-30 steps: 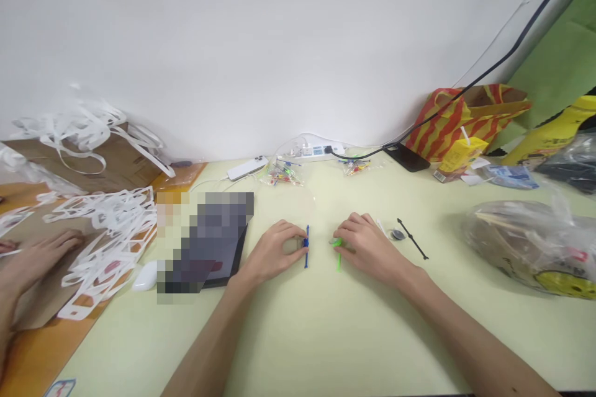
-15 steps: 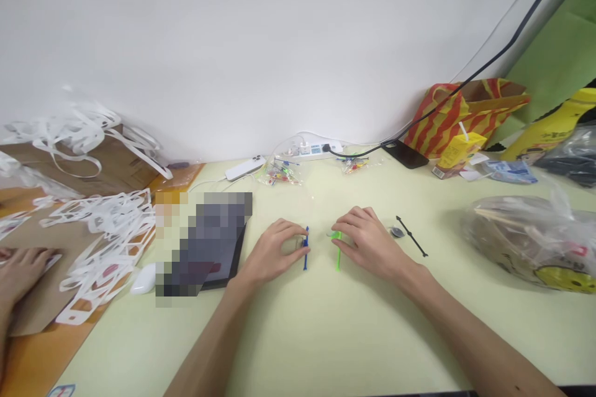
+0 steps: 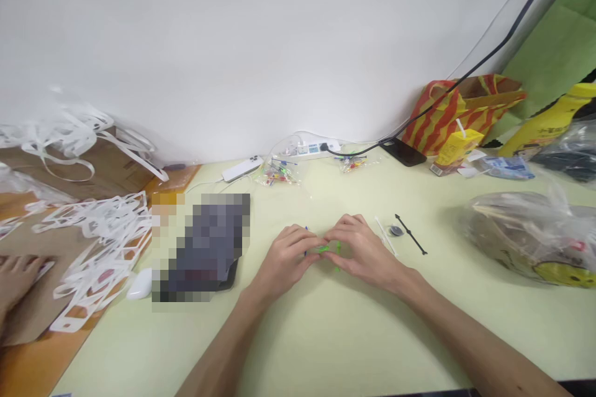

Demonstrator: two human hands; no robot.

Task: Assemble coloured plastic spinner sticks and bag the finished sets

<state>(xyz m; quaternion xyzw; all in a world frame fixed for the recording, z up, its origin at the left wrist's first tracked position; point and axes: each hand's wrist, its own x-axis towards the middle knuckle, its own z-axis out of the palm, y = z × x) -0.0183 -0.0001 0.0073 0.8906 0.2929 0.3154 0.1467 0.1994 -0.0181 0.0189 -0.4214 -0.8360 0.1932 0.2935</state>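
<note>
My two hands meet at the middle of the pale yellow table point(image 3: 326, 335). My left hand point(image 3: 286, 257) pinches a thin blue plastic stick point(image 3: 306, 229), of which only the tip shows above the fingers. My right hand point(image 3: 361, 251) holds a small green plastic stick point(image 3: 326, 249), visible between the fingertips of both hands. The fingertips touch each other over the green piece. Just right of my right hand lie a white stick point(image 3: 385, 236), a small dark round part point(image 3: 397, 231) and a black stick point(image 3: 412, 234).
A tablet point(image 3: 205, 248) and white mouse point(image 3: 139, 283) lie to the left. Another person's hand point(image 3: 16, 276) rests among white cut-out strips point(image 3: 100, 236). Small bags of coloured parts point(image 3: 277, 175), a power strip point(image 3: 310, 149), a phone point(image 3: 403, 152), a juice box point(image 3: 454, 149) and a plastic bag point(image 3: 526, 232) stand around.
My hands have come together from about a hand's width apart, bringing the blue and green sticks to each other. The other person's hand at the left has drawn back toward the edge.
</note>
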